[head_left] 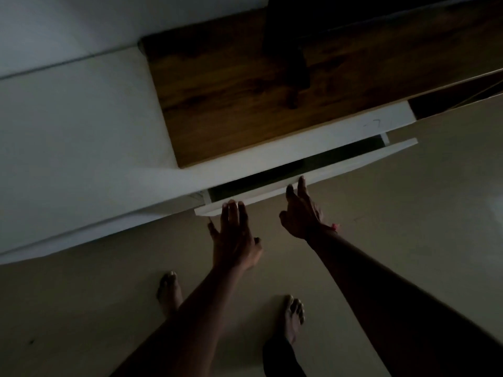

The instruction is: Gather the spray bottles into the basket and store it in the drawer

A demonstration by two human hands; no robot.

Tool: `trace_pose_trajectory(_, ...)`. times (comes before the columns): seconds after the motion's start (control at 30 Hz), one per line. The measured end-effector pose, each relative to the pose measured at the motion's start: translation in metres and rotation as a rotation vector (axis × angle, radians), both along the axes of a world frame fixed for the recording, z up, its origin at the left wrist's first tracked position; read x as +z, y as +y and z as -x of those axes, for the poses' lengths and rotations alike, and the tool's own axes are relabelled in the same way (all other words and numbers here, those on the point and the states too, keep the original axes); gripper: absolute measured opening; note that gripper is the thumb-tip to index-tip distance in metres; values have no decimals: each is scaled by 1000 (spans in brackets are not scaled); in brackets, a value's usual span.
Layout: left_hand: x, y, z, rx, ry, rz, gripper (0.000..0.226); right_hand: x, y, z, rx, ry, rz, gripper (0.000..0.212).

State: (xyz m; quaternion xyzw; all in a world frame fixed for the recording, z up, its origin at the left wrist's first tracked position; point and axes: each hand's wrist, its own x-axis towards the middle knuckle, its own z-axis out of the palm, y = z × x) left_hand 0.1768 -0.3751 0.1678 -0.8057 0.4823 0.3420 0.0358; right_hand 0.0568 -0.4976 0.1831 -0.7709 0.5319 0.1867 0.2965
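Two bare forearms reach forward from the bottom edge of the dim view, above a pair of bare feet (294, 317) standing on a pale floor (408, 240). At the end of the left arm, the left hand (234, 238) is spread flat, fingers apart and grasping nothing, its fingertips touching the top edge of a white drawer front (340, 168). Just beside it, the right hand (300, 213) is likewise released and empty, two fingers stretched up to the same edge further along; a small reddish band shows at its wrist. That drawer (299, 164) stands slightly ajar, with only a narrow dark gap between its front panel and the white cabinet (81, 131) it belongs to. Inside the gap everything is black, so the basket and spray bottles may be within it, but the light is too poor to tell. Above the drawer lies a brown wooden top (231, 91), its grain faintly visible, with a dark shape across its far part that cannot be made out.
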Motion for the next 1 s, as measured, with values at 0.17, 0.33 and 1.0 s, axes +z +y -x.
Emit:
trace_pose_trajectory(0.17,-3,-4,-12,-88,-37,-32,99,-7,-6,-26,-93,-52,-109,81)
trace_pose_trajectory(0.33,-11,-3,-27,-117,-46,-109,95,-12,-8,-43,-106,-99,-222,81)
trace_pose_trajectory(1.0,11,12,-76,-212,-49,38,89,4,6,-29,-40,-66,-143,79)
